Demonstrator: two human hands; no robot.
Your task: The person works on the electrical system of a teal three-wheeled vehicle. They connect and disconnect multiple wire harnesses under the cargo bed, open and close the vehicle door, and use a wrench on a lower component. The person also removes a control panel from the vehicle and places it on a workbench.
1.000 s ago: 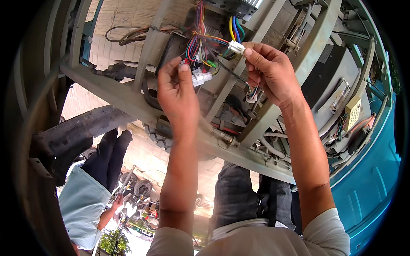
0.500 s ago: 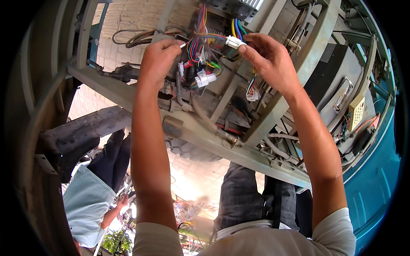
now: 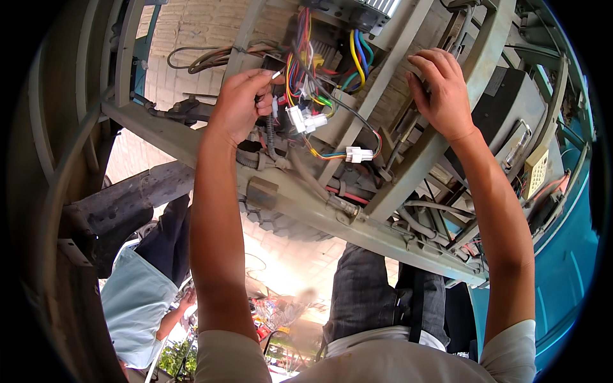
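In my left hand [image 3: 246,102] is a small white piece [image 3: 276,76], pinched at the left of a wiring bundle [image 3: 300,64]. My right hand [image 3: 437,92] is open and empty, fingers loosely curved over the frame rails at the upper right. Between my hands, white connectors [image 3: 305,121] dangle among coloured wires, and another white connector [image 3: 357,154] hangs lower down. Thicker yellow, blue and green cables [image 3: 361,57] run from a finned metal box [image 3: 370,9] at the top.
The metal frame [image 3: 281,191] crosses the view, with a black housing [image 3: 491,108] and teal body panel [image 3: 562,293] at the right. Paving [image 3: 287,255] shows below. A co-worker in a light blue top [image 3: 134,300] is at the lower left, near assorted parts and wires [image 3: 274,319].
My right hand has released the white connector it was holding and moved right; that connector now hangs lower. My left hand has moved up-left from the lower connectors to the small white piece.
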